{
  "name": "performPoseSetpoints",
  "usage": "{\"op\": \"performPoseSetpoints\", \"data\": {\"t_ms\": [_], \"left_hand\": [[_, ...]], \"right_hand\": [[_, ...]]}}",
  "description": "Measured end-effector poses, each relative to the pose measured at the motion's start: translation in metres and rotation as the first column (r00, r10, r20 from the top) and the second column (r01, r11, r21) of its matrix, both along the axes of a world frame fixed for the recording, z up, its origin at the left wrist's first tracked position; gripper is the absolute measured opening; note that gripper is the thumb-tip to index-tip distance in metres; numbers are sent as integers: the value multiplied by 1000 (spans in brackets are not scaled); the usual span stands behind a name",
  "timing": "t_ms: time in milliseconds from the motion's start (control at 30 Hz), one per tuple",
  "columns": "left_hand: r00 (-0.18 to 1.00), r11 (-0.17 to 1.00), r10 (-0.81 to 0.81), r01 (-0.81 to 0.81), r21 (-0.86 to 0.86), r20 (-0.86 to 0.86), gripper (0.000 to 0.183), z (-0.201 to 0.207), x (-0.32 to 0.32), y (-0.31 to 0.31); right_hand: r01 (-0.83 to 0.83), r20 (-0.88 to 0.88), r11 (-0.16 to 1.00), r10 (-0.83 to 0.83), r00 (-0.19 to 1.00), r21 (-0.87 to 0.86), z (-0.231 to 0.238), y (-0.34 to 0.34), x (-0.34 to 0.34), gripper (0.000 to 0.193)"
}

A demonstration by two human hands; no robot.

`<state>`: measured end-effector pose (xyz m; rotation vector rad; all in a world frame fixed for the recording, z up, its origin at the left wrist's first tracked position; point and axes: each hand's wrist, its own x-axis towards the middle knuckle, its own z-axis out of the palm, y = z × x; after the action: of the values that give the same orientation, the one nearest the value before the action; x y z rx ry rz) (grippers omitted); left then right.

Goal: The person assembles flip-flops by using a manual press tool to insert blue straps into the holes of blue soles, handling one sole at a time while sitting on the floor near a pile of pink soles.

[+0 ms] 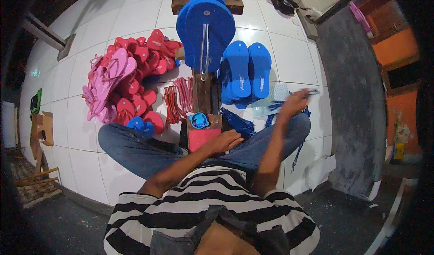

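Observation:
My left hand [226,142] rests over my lap beside a pink pad [203,139], its fingers loosely stretched and nothing visible in them. Out to the right, my right hand [296,102] is closed on a small pale item [313,92], too blurred to name. Under and beside that hand lie dark blue sandal straps [271,119] and a clear plastic bag [261,111]. More blue straps [239,124] lie by my right leg. Straight ahead, blue sandal soles [192,33] sit on a wooden stand [205,97], with a thin metal rod [205,47] lying over them.
Blue soles [238,72] are stacked in two piles right of the stand. Red sandals [138,60] and pink sandals [110,74] form a heap at left. Red straps [172,106] and pink straps [183,92] lie between. A small round blue container [199,120] stands before me.

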<state>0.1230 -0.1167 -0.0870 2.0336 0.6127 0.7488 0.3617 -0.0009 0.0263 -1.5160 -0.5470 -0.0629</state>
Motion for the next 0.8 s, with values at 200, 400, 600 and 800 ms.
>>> {"op": "performPoseSetpoints", "data": {"t_ms": [200,400,600,800], "left_hand": [[997,995,5,-13,99,83,14,17,23,22],[973,969,182,-202,142,141,24,-7,25,19],[804,535,506,-8,-845,312,29,69,-22,43],[861,784,505,-426,-451,64,30,128,-46,41]], "right_hand": [[-457,-415,758,643,644,465,83,-1,49,29],[-787,-489,617,680,546,-21,56,-37,-73,30],[-929,-483,367,823,300,48,18,-54,-120,30],[-967,-516,241,819,250,-86,25,-61,-145,30]]}}
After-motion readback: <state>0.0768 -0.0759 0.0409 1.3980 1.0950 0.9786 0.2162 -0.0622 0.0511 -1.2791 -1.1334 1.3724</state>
